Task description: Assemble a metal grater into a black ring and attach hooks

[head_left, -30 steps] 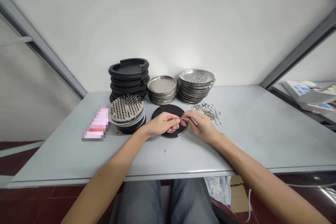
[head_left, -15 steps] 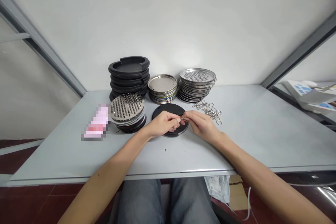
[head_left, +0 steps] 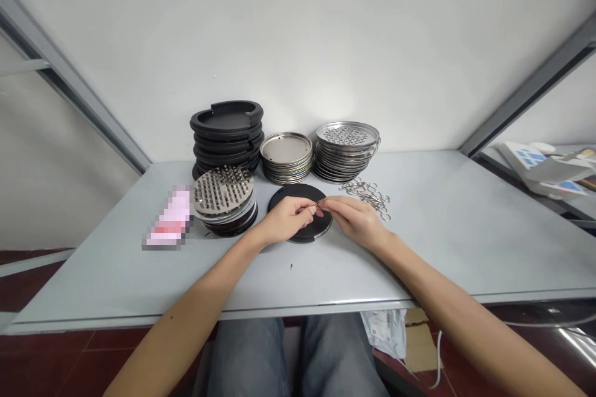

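Observation:
My left hand (head_left: 285,221) and my right hand (head_left: 356,219) meet fingertip to fingertip over a flat black round disc (head_left: 298,196) lying on the grey table (head_left: 465,223). Both hands pinch one small metal ring (head_left: 319,205) between them. A loose heap of metal rings (head_left: 370,196) lies just beyond my right hand.
Along the wall stand a stack of black round frames (head_left: 227,136), a stack of plain metal discs (head_left: 285,157) and a stack of perforated metal plates (head_left: 347,150). A pile topped by a studded metal disc (head_left: 223,198) and a pink packet (head_left: 171,222) lie left. Papers (head_left: 544,167) sit far right.
The hands stay joined over the black disc, with only small finger shifts around the little ring. The view has drifted slightly.

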The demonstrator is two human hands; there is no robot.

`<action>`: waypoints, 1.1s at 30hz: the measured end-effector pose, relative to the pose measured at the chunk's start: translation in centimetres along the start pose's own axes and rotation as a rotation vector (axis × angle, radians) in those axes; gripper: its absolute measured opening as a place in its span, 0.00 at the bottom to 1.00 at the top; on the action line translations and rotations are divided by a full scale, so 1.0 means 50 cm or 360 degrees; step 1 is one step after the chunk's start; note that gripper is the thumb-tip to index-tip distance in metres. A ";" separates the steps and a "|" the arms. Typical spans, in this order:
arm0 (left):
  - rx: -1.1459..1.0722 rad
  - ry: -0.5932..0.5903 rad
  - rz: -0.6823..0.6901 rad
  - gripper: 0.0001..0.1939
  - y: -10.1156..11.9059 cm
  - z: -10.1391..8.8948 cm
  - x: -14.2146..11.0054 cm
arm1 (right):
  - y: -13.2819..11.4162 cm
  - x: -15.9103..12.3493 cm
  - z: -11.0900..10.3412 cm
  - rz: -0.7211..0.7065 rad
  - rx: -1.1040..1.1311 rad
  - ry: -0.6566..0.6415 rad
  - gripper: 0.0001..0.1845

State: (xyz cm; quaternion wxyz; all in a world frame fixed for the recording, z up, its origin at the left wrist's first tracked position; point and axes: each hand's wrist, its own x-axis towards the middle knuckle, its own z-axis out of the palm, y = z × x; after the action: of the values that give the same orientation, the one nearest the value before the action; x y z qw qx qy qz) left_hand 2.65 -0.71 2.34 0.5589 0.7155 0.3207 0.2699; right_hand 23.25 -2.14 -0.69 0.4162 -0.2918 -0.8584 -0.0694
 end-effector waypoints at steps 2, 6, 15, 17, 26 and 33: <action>0.0368 0.0060 0.0079 0.13 0.009 0.002 -0.006 | 0.003 -0.001 0.000 -0.0006 -0.0012 0.0014 0.14; 0.1108 0.0176 0.0207 0.12 0.024 0.009 -0.016 | 0.004 -0.001 -0.004 -0.0031 -0.0015 0.0015 0.14; 0.1705 0.0037 0.0188 0.12 0.021 0.008 -0.012 | -0.001 0.002 -0.008 -0.0033 -0.0024 -0.0030 0.16; 0.1758 0.0043 0.0168 0.12 0.019 0.012 -0.009 | -0.001 0.001 -0.007 -0.0021 -0.0004 -0.0033 0.15; 0.1745 0.0108 0.0136 0.11 0.013 0.024 -0.009 | 0.002 -0.001 -0.005 -0.0056 0.0054 0.0015 0.16; 0.1804 0.0124 0.0111 0.11 0.012 0.029 -0.009 | 0.006 -0.008 -0.001 -0.0079 0.0028 0.0026 0.17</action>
State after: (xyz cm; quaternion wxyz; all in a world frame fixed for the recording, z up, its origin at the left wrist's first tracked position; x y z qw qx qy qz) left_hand 3.51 -2.05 2.58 0.0660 0.9033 0.4119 0.1001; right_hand 23.64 -2.11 -0.98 0.4239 -0.2662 -0.8625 -0.0744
